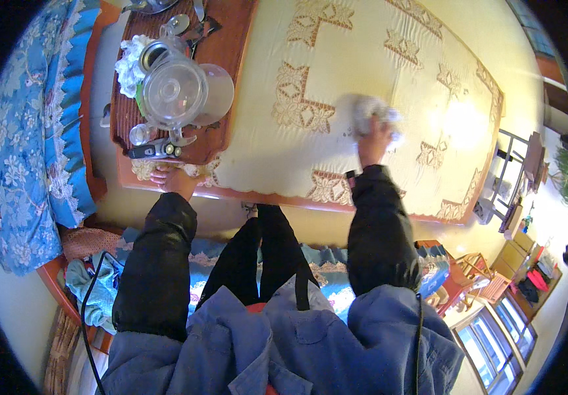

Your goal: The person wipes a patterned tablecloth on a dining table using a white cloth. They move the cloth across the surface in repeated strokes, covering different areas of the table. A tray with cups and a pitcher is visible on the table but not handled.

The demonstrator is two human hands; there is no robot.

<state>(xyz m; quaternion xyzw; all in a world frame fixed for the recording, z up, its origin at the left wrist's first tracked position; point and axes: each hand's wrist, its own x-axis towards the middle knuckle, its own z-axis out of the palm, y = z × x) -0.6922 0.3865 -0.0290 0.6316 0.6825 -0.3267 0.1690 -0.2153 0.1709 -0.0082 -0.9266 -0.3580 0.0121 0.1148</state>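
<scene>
My right hand (373, 145) grips a crumpled whitish cloth (370, 113) on a table with a cream cover (264, 163) that has cutwork patterns; the cloth and fingers look blurred. At the table's near left edge, my left hand (177, 181) rests with nothing visible in it, just below a brown wooden tray (229, 98). On the tray stand a clear lidded container (172, 91), a small glass (143, 134), a crumpled white plastic bag (129, 64) and an electric shaver (150, 150).
At the left is a seat with a blue floral cover (22, 148). A teal cloth (97, 291) lies on the bench close to my left. Past the table's right end are a dark metal rack (508, 168) and a wooden chair (495, 288). A dark cable hangs beside my left arm.
</scene>
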